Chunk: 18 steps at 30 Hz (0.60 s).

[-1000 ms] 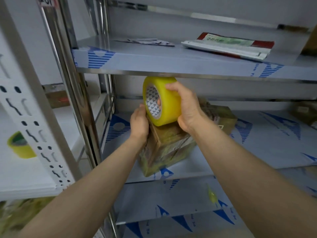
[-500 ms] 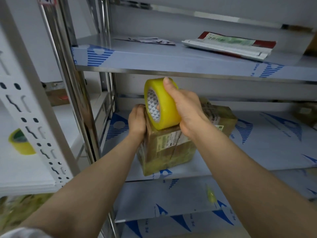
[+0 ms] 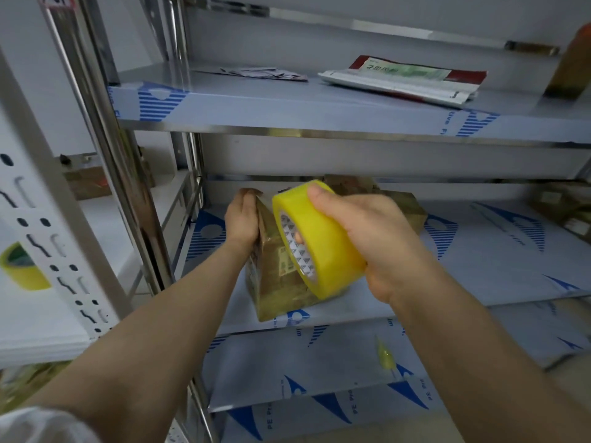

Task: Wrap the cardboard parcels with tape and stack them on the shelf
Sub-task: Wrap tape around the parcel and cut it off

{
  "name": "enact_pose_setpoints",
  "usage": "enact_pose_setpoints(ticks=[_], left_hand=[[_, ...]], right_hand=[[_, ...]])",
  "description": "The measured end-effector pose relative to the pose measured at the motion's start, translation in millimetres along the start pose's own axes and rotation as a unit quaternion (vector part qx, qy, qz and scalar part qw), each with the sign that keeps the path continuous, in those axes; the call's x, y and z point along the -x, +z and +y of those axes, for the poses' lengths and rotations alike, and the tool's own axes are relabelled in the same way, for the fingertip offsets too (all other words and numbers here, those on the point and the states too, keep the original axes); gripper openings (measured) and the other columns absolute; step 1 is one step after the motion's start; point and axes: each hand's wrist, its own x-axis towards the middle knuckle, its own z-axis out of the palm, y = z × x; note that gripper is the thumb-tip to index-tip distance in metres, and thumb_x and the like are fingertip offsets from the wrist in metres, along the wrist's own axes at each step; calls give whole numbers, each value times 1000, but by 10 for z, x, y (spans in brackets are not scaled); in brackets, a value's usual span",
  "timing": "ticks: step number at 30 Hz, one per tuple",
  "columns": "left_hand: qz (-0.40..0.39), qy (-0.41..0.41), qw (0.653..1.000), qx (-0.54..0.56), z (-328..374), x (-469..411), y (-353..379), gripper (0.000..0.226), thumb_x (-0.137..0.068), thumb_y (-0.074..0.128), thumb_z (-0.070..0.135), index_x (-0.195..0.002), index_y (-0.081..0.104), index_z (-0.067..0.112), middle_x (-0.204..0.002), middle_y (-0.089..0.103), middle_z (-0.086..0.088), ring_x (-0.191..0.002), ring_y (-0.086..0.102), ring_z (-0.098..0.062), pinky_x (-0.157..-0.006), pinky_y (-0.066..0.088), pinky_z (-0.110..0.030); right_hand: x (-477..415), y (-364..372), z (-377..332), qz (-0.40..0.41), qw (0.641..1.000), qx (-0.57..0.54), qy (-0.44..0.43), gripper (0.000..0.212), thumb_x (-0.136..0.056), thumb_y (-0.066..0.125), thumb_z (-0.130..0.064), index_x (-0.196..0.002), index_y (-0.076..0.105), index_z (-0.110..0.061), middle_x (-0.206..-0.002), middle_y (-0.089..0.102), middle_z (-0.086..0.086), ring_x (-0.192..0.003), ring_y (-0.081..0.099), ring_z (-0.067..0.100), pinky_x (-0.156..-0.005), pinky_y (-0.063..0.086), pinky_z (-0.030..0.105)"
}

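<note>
Head view: right hand (image 3: 377, 238) grips yellow tape roll (image 3: 323, 251) at frame centre, thumb on its outer face, a finger thru the core; roll is held against the cardboard parcel (image 3: 278, 286). Left hand (image 3: 243, 219) clasps parcel's top-left edge, fingers curled over it. Parcel stands on mid shelf (image 3: 479, 276) near the front lip, w/ another parcel (image 3: 404, 204) just behind. 2nd yellow roll (image 3: 24, 270) sits at frame's left edge.
</note>
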Motion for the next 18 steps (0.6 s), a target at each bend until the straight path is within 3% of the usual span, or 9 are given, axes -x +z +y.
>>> enact_pose_setpoints(ticks=[1,3,4,8,11,15,16,17,18], left_hand=[[-3,1,1000,3,-7,9,4,24,-98,34,13,-95,57,10,-95,59,-12,-92,54,-23,-79,42,-33],[-6,-2,1000,7,-6,17,-5,25,-98,33,13,-97,57,9,-97,59,-11,-93,54,-23,-83,44,-34],[-8,-5,1000,8,1,18,-13,26,-98,32,14,-99,58,9,-98,59,-11,-94,55,-23,-84,44,-34],[-15,-15,1000,8,26,19,-27,29,-98,31,17,-103,59,9,-100,59,-9,-96,55,-22,-86,44,-34],[-22,-54,998,33,49,-2,-37,28,-96,36,19,-101,62,10,-101,61,-10,-95,56,-23,-81,46,-32],[-45,-166,980,96,163,-82,-62,29,-95,39,18,-98,67,11,-88,66,-7,-79,61,-25,-62,52,-26],[-56,-154,986,12,209,-145,-66,30,-95,38,15,-105,65,6,-94,65,-8,-80,61,-26,-66,50,-30],[-68,-105,981,-151,258,-226,-46,31,-96,38,13,-113,60,0,-102,62,-9,-84,60,-27,-70,49,-33],[-61,-50,954,-289,331,-282,-23,32,-97,37,14,-118,55,-1,-110,60,-13,-93,59,-30,-75,46,-35]], right_hand=[[41,-17,103,14,1000,12,9,45,-79,71,-44,-87,68,0,-85,70,8,-64,67,14,-64,54,28],[127,-9,249,33,999,2,22,28,-80,70,-43,-81,72,-15,-78,71,-1,-64,68,13,-67,55,28],[169,7,301,31,999,-13,25,18,-82,69,-41,-71,74,-27,-69,71,-5,-59,67,6,-60,56,23],[245,52,537,48,998,-45,14,36,-84,68,-33,-50,66,-45,-51,63,-20,-46,56,-8,-44,44,7],[254,94,679,54,997,-56,11,22,-84,68,-34,-63,72,-35,-62,68,-6,-56,61,3,-55,50,17],[226,172,843,85,993,-86,17,27,-83,69,-35,-59,69,-23,-58,61,-1,-53,56,10,-50,47,18],[213,194,874,97,991,-88,16,27,-82,69,-36,-59,67,-22,-59,59,1,-55,55,13,-52,47,20],[193,209,906,106,990,-91,12,28,-83,69,-36,-59,66,-21,-59,57,2,-57,54,14,-52,47,21],[177,219,923,111,989,-96,9,28,-83,68,-35,-59,66,-21,-59,56,2,-56,53,15,-52,47,22]])
